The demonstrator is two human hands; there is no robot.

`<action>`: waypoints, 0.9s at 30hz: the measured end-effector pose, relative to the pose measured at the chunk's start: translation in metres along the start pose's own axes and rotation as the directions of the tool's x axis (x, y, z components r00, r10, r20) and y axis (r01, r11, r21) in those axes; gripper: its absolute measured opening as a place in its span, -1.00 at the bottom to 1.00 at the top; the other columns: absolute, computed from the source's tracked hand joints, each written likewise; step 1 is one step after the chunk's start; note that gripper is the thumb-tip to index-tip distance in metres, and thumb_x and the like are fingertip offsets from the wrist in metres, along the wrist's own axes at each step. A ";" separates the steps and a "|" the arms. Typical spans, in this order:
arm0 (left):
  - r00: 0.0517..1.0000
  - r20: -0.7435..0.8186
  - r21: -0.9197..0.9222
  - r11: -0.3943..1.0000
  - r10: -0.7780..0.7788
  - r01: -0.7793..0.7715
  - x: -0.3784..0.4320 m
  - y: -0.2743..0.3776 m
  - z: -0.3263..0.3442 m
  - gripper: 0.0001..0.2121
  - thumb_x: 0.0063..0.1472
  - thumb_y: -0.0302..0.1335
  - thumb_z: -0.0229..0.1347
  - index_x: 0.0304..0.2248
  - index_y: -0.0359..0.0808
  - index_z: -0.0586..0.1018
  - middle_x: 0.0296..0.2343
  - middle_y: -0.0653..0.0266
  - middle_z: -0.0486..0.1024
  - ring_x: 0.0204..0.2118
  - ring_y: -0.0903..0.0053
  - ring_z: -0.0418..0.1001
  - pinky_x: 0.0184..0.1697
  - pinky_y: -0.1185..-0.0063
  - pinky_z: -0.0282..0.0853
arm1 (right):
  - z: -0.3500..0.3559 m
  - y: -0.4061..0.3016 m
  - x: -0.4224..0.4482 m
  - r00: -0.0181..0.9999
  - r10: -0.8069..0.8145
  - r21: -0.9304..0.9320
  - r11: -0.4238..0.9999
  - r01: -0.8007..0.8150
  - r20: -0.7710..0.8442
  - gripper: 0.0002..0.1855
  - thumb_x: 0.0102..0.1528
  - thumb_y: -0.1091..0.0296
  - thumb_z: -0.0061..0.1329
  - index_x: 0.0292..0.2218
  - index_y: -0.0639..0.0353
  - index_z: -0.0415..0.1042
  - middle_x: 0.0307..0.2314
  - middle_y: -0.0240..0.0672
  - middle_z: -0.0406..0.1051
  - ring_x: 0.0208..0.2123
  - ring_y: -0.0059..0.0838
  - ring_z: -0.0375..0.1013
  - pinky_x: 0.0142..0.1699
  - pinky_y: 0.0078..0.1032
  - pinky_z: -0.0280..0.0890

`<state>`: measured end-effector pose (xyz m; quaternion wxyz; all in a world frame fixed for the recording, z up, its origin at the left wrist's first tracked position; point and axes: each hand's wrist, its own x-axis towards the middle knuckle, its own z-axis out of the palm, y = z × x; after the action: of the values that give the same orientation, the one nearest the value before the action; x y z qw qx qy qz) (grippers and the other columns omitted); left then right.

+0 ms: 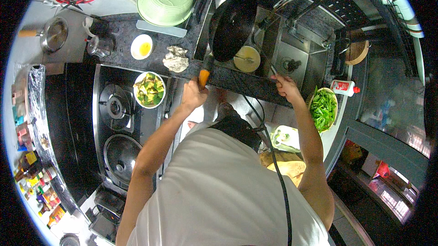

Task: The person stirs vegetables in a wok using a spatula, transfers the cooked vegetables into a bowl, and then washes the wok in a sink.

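Note:
My left hand (194, 93) grips the orange-ended handle of a dark wok (236, 23), which is tilted over the stainless steel sink (303, 64). In my right hand (287, 88) is the handle of a long, thin utensil (273, 68); its far end reaches towards the sink and I cannot tell its shape. A round bowl (247, 59) with cloudy, yellowish liquid sits in the sink below the wok's rim, and something thin and dark lies in it. Left of the wok handle, a crumpled grey-white cloth (176, 59) rests on the dark counter.
A bowl of broccoli (149, 90) stands by the gas burner (116, 106). On the counter are a bowl with beaten-egg-like yellow liquid (141, 47) and a green colander (165, 1). Right of the sink are leafy greens in a basket (322, 110) and a white bottle (343, 88). A black cable (276, 164) hangs before me.

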<state>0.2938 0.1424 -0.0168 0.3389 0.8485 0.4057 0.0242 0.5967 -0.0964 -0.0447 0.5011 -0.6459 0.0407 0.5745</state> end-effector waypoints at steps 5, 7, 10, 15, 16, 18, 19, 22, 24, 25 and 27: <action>0.905 0.325 -0.311 0.874 -0.273 0.375 0.000 0.021 0.014 -0.76 -0.02 -0.47 0.13 -0.36 -0.46 0.47 -0.61 0.03 0.50 -0.60 0.32 0.51 -0.54 0.43 0.40 | -0.013 0.029 0.016 0.736 -0.676 -0.908 0.297 0.295 0.019 -0.68 0.13 0.15 -0.04 -0.24 0.25 0.44 -0.66 -0.41 0.31 -0.66 -0.49 0.29 -0.54 -0.46 0.23; 0.847 0.441 -0.380 0.793 -0.297 0.477 -0.006 0.030 0.018 -0.81 0.04 -0.49 0.11 -0.36 -0.44 0.46 -0.65 0.18 0.46 -0.65 0.54 0.43 -0.62 0.52 0.33 | 0.026 -0.005 -0.023 0.886 -0.459 -0.903 0.403 0.145 -0.062 -0.66 0.09 0.25 -0.03 -0.19 0.33 0.41 -0.50 -0.18 0.46 -0.49 -0.19 0.45 -0.29 -0.31 0.33; 0.915 0.364 -0.528 0.770 -0.176 0.358 -0.015 0.018 0.052 -0.87 0.09 -0.51 0.06 -0.39 -0.41 0.44 -0.70 0.31 0.38 -0.69 0.59 0.34 -0.69 0.55 0.24 | 0.035 -0.010 -0.044 0.846 -0.532 -0.931 0.296 0.214 0.026 -0.56 0.07 0.38 -0.07 0.00 0.24 0.32 -0.23 0.15 0.39 -0.14 0.08 0.40 -0.12 -0.23 0.31; 0.903 0.420 -0.623 0.695 -0.091 0.360 -0.019 0.005 0.082 -0.93 0.12 -0.53 0.03 -0.43 -0.37 0.42 -0.70 0.30 0.37 -0.71 0.57 0.33 -0.71 0.54 0.23 | 0.052 -0.028 -0.061 0.919 -0.392 -0.959 0.245 0.140 0.034 -0.51 0.05 0.42 -0.13 0.05 0.19 0.27 -0.23 0.13 0.39 -0.17 0.16 0.36 -0.08 -0.16 0.30; 0.877 0.461 -0.596 0.686 -0.133 0.417 -0.018 0.010 0.080 -0.94 0.11 -0.54 0.02 -0.44 -0.37 0.42 -0.70 0.29 0.37 -0.72 0.57 0.33 -0.72 0.54 0.23 | 0.054 -0.029 -0.060 0.942 -0.335 -0.973 0.209 0.095 0.020 -0.51 0.05 0.43 -0.15 0.05 0.19 0.27 -0.24 0.14 0.39 -0.19 0.18 0.36 -0.07 -0.13 0.29; 0.846 0.503 -0.564 0.675 -0.176 0.476 -0.018 0.021 0.071 -0.94 0.11 -0.55 0.01 -0.45 -0.37 0.42 -0.70 0.29 0.38 -0.72 0.57 0.33 -0.72 0.54 0.24 | 0.053 -0.016 -0.038 0.916 -0.398 -0.981 0.157 0.110 0.040 -0.52 0.05 0.42 -0.17 0.04 0.19 0.28 -0.28 0.16 0.40 -0.21 0.18 0.38 -0.08 -0.10 0.29; 0.852 0.493 -0.555 0.690 -0.176 0.464 -0.018 0.028 0.064 -0.95 0.11 -0.56 0.01 -0.44 -0.38 0.42 -0.71 0.29 0.38 -0.73 0.57 0.33 -0.72 0.54 0.26 | 0.055 -0.014 -0.027 0.884 -0.462 -0.987 0.099 0.129 0.069 -0.53 0.05 0.42 -0.18 0.03 0.19 0.29 -0.32 0.17 0.41 -0.23 0.17 0.39 -0.09 -0.08 0.29; 0.842 0.513 -0.515 0.725 -0.167 0.458 -0.014 0.026 0.061 -0.94 0.10 -0.57 0.00 -0.41 -0.38 0.41 -0.72 0.27 0.38 -0.74 0.56 0.34 -0.71 0.54 0.28 | 0.070 -0.020 0.006 0.870 -0.493 -0.982 0.157 0.107 0.016 -0.56 0.03 0.43 -0.18 -0.01 0.22 0.31 -0.36 0.18 0.41 -0.25 0.15 0.40 -0.11 -0.06 0.29; 0.823 0.547 -0.480 0.749 -0.150 0.456 -0.013 0.026 0.062 -0.92 0.09 -0.58 -0.01 -0.39 -0.39 0.40 -0.72 0.27 0.38 -0.74 0.55 0.35 -0.71 0.54 0.29 | 0.064 -0.016 0.046 0.856 -0.516 -0.976 0.170 0.133 0.027 -0.56 0.04 0.44 -0.19 -0.02 0.23 0.31 -0.35 0.17 0.41 -0.25 0.14 0.40 -0.12 -0.06 0.29; 0.834 0.529 -0.479 0.755 -0.158 0.447 -0.014 0.028 0.062 -0.93 0.09 -0.58 -0.01 -0.40 -0.38 0.39 -0.73 0.26 0.38 -0.75 0.54 0.35 -0.71 0.54 0.29 | 0.066 -0.016 0.053 0.843 -0.536 -0.971 0.179 0.161 0.041 -0.57 0.04 0.46 -0.20 -0.02 0.24 0.32 -0.34 0.17 0.41 -0.26 0.12 0.41 -0.12 -0.07 0.30; 0.844 0.510 -0.479 0.760 -0.165 0.438 -0.016 0.029 0.065 -0.93 0.09 -0.58 -0.01 -0.40 -0.38 0.39 -0.74 0.26 0.37 -0.76 0.54 0.35 -0.71 0.55 0.29 | 0.071 -0.017 0.056 0.843 -0.536 -0.973 0.166 0.161 0.048 -0.57 0.04 0.48 -0.20 -0.02 0.25 0.31 -0.34 0.16 0.41 -0.28 0.12 0.41 -0.15 -0.08 0.31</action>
<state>0.3224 0.0823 -0.0456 0.6618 0.6081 0.4265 -0.1014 0.5766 -0.0096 -0.0672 0.1134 -0.8835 -0.3882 0.2365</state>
